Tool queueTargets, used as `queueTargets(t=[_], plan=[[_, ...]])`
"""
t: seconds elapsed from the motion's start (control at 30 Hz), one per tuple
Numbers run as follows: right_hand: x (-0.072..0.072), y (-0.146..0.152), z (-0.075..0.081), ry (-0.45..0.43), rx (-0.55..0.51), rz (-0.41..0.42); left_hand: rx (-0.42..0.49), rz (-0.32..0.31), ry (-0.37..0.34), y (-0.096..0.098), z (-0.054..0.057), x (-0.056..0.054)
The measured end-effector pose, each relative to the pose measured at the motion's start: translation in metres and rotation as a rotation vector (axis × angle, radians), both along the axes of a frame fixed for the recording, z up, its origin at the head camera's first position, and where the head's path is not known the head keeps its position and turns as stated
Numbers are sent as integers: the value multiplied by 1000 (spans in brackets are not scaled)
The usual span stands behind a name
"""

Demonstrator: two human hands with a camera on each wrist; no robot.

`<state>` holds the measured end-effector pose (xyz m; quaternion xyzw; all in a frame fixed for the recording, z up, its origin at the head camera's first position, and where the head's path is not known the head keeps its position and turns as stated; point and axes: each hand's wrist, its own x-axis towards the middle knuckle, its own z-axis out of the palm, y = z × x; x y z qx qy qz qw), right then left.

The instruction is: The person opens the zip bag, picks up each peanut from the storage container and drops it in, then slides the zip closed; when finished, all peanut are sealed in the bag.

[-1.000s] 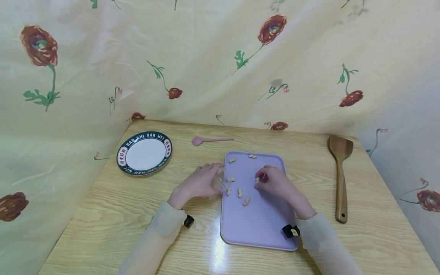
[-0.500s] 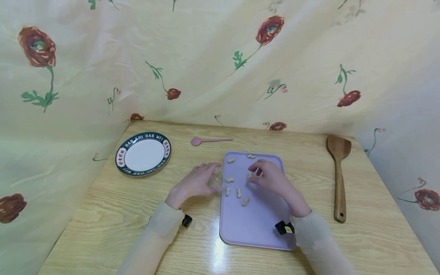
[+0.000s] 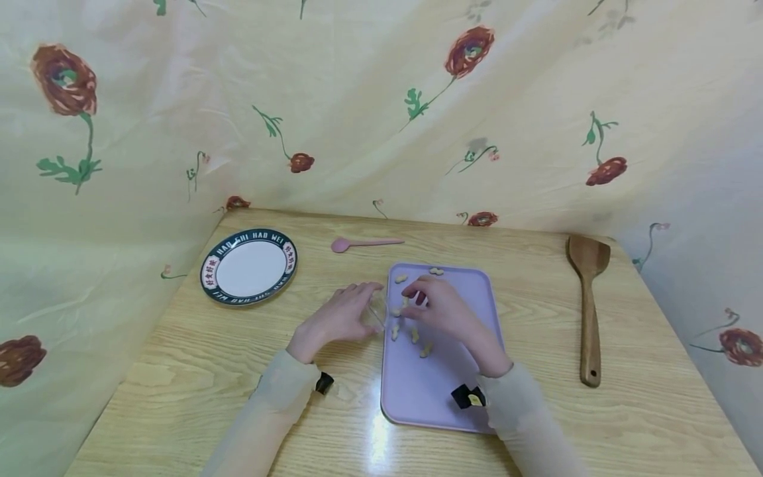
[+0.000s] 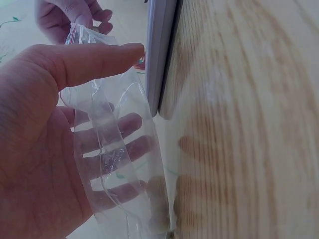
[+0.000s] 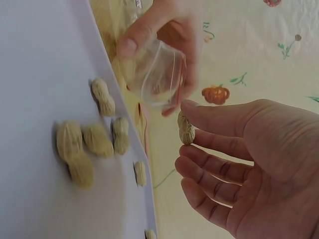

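My left hand point(image 3: 334, 315) is at the left edge of a lilac tray point(image 3: 438, 404), holding a clear plastic zip bag point(image 4: 119, 154) between thumb and fingers. The bag's red-edged mouth points toward the right hand and spreads apart in the right wrist view. Between thumb and index fingertip, my right hand point(image 3: 447, 308) pinches an unshelled peanut point(image 5: 186, 128), close to that mouth and above the tray. Several more peanuts point(image 5: 75, 154) lie loose on the tray, mostly along its left side. A dark shape shows low in the bag in the left wrist view.
On the wooden table, a white plate point(image 3: 250, 267) with a dark patterned rim sits at the back left. A pink spoon point(image 3: 369, 242) lies behind the tray. To the right lies a wooden turner point(image 3: 589, 311). Flowered cloth point(image 3: 357, 106) hangs behind the table.
My right hand has carried the pinched peanut leftward across the tray, up to the bag's mouth. The left hand and bag have stayed nearly in place.
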<state>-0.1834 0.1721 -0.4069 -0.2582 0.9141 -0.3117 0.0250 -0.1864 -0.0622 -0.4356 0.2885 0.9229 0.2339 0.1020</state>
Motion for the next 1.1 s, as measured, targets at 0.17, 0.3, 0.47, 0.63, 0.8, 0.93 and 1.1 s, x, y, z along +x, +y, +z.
queueTargets(t=[0.17, 0.3, 0.47, 0.63, 0.8, 0.93, 1.1], plan=[[2, -11, 1, -18, -2, -2, -18, -4, 4, 0, -1, -1], [4, -19, 0, -41, 6, 14, -23, -7, 10, 0, -2, -1], [7, -27, -2, -57, 18, 19, -19, -8, 9, -1, 0, 0], [8, -30, -7, -66, 20, -1, -11, -6, 3, 0, 1, 1], [8, -30, -10, -69, 25, 4, -31, -7, 14, 2, 2, 1], [9, -29, -11, -61, 30, 7, -39, -9, 12, 3, 2, 1], [10, -30, -12, -56, 38, 3, -33, -11, 16, 3, 2, 2]])
